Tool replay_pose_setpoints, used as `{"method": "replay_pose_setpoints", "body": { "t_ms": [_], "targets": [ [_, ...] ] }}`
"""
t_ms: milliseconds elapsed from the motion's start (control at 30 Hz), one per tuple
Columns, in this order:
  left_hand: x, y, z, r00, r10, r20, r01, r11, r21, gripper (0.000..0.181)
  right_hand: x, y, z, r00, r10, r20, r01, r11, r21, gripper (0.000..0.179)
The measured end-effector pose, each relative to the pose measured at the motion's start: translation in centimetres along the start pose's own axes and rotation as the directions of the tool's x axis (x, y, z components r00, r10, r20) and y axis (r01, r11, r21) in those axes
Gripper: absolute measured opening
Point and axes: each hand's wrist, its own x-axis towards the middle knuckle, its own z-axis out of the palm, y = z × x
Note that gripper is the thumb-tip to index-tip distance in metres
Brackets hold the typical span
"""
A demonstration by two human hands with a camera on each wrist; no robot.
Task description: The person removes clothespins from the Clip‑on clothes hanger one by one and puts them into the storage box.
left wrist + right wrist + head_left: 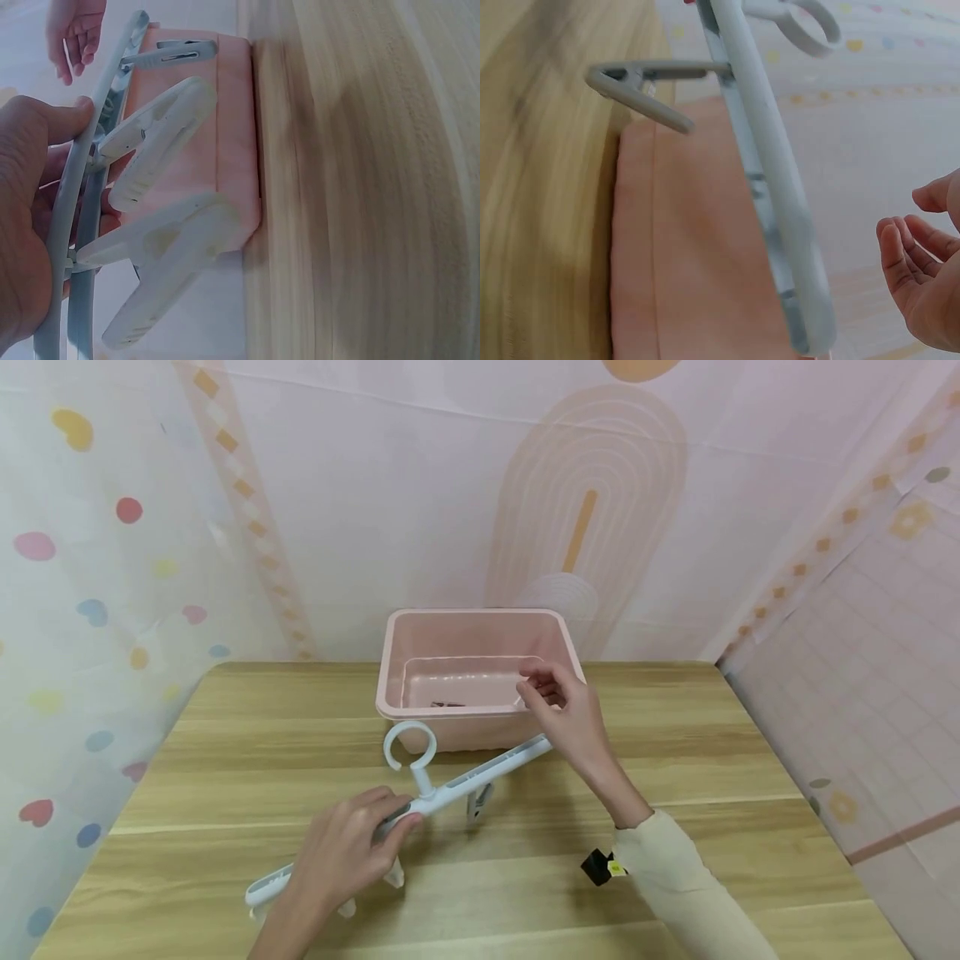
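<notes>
My left hand grips a pale blue clip hanger near its middle, beside the ring-shaped hook. The hanger slants above the table, its right end raised in front of a pink bin. Pale clips hang beneath its bar; the left wrist view shows a grey-blue clip toward the far end and two whitish clips nearer. My right hand hovers over the bin's front right corner, fingers loosely bent and thumb apart. In the right wrist view nothing shows between those fingers, and they stand away from the hanger.
The pink bin stands at the table's back edge, against a patterned cloth backdrop. A small dark-and-light item, perhaps a clip, lies inside. Beside my right sleeve is a black object with a yellow label. The table has a wood-grain top.
</notes>
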Motion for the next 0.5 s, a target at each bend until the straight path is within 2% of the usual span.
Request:
{"method": "replay_pose_setpoints", "body": {
  "t_ms": [167, 500],
  "targets": [
    [0.2, 0.1, -0.1, 1.0, -0.018, 0.003, 0.018, 1.0, -0.004, 0.008, -1.6, -0.4, 0.0, 1.0, 0.0, 0.02, 0.0, 1.0, -0.007, 0.02],
    [0.5, 0.3, -0.3, 0.999, -0.052, -0.011, 0.052, 0.999, 0.0, 0.009, -4.3, -1.6, 0.5, 0.996, -0.081, 0.047, 0.081, 0.997, 0.006, 0.016]
  ]
}}
